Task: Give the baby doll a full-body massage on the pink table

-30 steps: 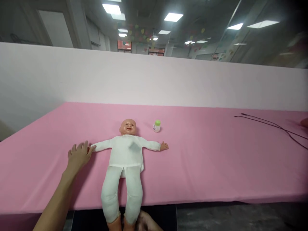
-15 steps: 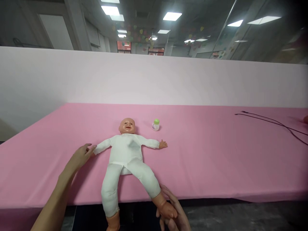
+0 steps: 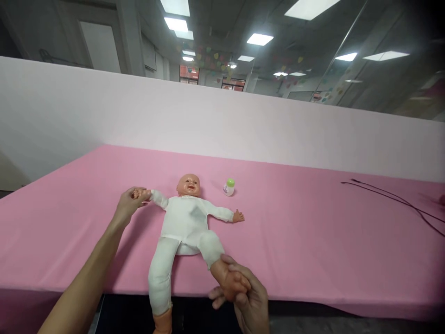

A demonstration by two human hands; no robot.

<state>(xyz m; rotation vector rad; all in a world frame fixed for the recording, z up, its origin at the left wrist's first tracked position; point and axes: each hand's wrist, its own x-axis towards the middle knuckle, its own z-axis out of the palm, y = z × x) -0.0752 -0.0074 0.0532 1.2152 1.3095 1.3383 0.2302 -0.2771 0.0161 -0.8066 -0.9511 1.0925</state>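
Your left hand (image 3: 129, 204) is closed around the tiny hand at the end of the doll's (image 3: 186, 222) outstretched arm, with your fingers curled over it so that only a bit of the little hand shows. Your right hand (image 3: 248, 297) is wrapped around the doll's foot, thumb over the top and fingers underneath, and it holds that leg bent up at the knee, off the pink counter (image 3: 313, 232).

The doll lies on its back on the counter, in a white top and white trousers, head pointing away from you and face up. Its other leg hangs straight down over the counter's near edge, the bare foot below the edge. Its other arm is stretched out flat on the counter, on the side away from your left hand, with nothing touching it.

A small bottle (image 3: 228, 187) with a green cap stands upright beyond that free arm, near the doll's head but apart from it. A thin dark cable (image 3: 392, 200) lies across the counter, well away from the doll on the bottle's side.
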